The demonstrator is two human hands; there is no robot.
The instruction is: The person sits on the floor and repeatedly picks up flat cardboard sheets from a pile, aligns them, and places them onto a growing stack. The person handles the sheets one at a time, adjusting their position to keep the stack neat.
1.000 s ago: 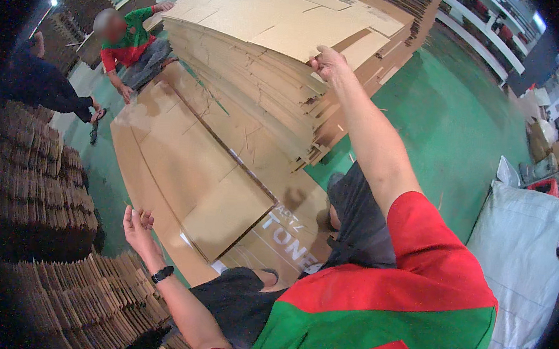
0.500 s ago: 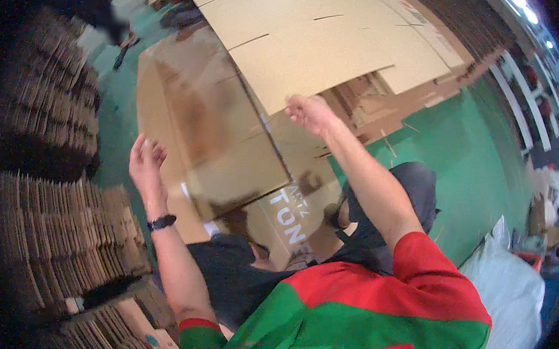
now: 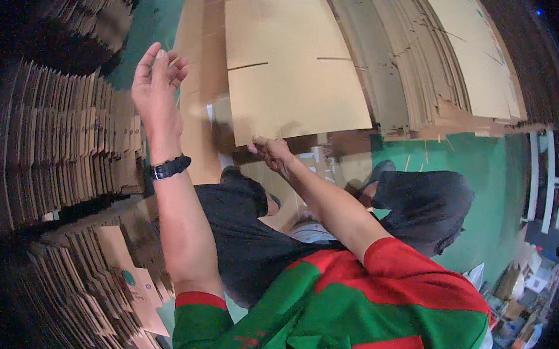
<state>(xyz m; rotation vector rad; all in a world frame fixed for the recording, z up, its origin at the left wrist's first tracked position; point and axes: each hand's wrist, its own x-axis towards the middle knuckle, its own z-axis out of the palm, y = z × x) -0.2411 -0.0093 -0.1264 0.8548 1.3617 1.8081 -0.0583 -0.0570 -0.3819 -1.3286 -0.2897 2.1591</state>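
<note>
A flat tan cardboard sheet [image 3: 298,80] with several slits along its sides lies in front of me. My right hand [image 3: 271,153] is closed on its near edge, by the left corner, with thumb and fingers pinched. My left hand [image 3: 160,87] is raised to the left of the sheet, apart from it. Its fingers are partly bent and spread, holding nothing. Under the sheet is a larger brown cardboard surface [image 3: 193,115], mostly covered.
At the right stands a stack of cardboard sheets [image 3: 453,63]. Dense rows of upright folded cardboard [image 3: 77,136] line the left, with more cardboard [image 3: 117,267] nearer me. Green floor [image 3: 479,158] shows at the right, beside white bars [image 3: 541,184]. My knees flank the near area.
My right hand has drawn the cardboard sheet leftward and nearer, off the right-hand stack and over the brown cardboard. My left hand has risen farther forward. The view has turned.
</note>
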